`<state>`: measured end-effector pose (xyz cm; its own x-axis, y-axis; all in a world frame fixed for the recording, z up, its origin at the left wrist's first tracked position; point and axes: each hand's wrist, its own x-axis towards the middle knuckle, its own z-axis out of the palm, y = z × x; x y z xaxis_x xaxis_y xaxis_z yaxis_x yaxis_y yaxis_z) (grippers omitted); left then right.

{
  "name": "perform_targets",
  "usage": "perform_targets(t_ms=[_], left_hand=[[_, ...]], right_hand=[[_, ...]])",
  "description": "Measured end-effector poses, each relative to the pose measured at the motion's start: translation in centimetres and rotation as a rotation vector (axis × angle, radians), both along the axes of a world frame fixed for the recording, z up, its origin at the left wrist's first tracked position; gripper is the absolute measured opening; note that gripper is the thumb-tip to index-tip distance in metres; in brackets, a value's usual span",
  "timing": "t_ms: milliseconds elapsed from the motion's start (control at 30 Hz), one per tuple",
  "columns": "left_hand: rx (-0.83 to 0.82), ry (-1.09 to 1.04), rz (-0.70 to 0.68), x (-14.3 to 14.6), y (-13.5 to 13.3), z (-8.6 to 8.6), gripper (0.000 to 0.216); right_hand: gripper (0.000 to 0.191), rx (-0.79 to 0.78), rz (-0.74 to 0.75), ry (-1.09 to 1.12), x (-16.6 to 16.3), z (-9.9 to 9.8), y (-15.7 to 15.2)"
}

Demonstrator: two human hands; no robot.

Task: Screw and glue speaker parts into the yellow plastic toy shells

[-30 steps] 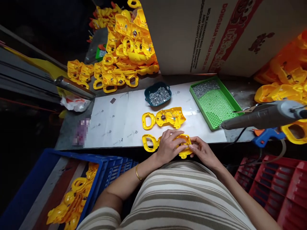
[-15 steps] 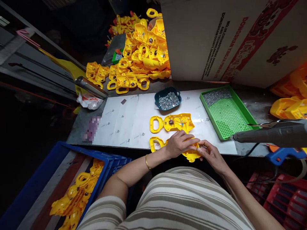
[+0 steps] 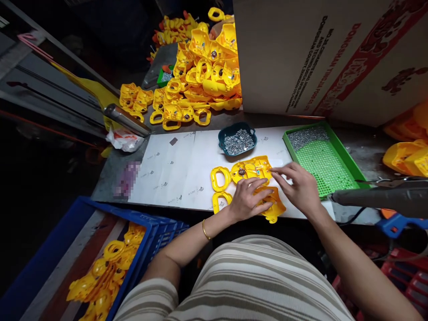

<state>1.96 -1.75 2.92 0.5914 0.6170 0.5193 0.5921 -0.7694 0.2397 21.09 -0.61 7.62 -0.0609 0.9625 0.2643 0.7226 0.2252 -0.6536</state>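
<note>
Two yellow plastic toy shell halves with ring handles lie side by side at the front of the table. The far shell half [image 3: 249, 168] faces open side up, showing a round metal part and thin wires. Across the near shell half [image 3: 278, 206] rests my left hand [image 3: 249, 196], fingers spread, covering its middle. My right hand [image 3: 297, 185] has thumb and forefinger pinched together at the right end of the far shell; what lies between the fingertips is too small to make out.
Behind the shells is a dark green bowl [image 3: 220, 139] of small screws. A green perforated tray [image 3: 346, 154], also with screws, stands right of it, near a grey tool [image 3: 368, 196]. More yellow shells [image 3: 203, 84] are piled behind; a blue crate [image 3: 132, 263] holds others at lower left.
My right hand has left the near shell's right end and moved up to the far shell's right end. My left hand has spread its fingers over the near shell.
</note>
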Motion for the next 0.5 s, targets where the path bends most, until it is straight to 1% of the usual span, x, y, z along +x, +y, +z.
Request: perform_targets(t_ms=[33,100,200,267,367,433,500], left_hand=[[0.009,-0.011,0.037,-0.5,-0.1,0.1,0.029],[0.003,-0.004,0.128,-1.6,-0.2,0.3,0.026],[-0.024,0.013,0.267,-3.4,-0.4,0.4,0.024],[-0.040,0.021,0.318,-4.4,-0.6,0.2,0.023],[-0.065,0.031,0.336,-5.4,-0.7,-0.1,0.022],[-0.076,0.031,0.332,-5.7,-0.7,-0.4,0.022],[-0.084,0.024,0.334,-5.8,-0.5,-0.5,0.022]], right_hand=[[0.024,-0.004,0.041,-0.091,-1.2,0.5,1.6],[0.027,-0.079,0.129,-0.290,-3.8,0.8,4.7],[0.030,-0.155,0.245,-0.481,-7.1,0.0,7.7],[0.029,-0.178,0.275,-0.526,-8.5,-0.7,8.6],[0.027,-0.197,0.275,-0.517,-9.5,-1.3,8.8],[0.026,-0.210,0.257,-0.493,-9.3,-1.2,8.8],[0.024,-0.225,0.222,-0.468,-8.3,-1.0,8.9]])
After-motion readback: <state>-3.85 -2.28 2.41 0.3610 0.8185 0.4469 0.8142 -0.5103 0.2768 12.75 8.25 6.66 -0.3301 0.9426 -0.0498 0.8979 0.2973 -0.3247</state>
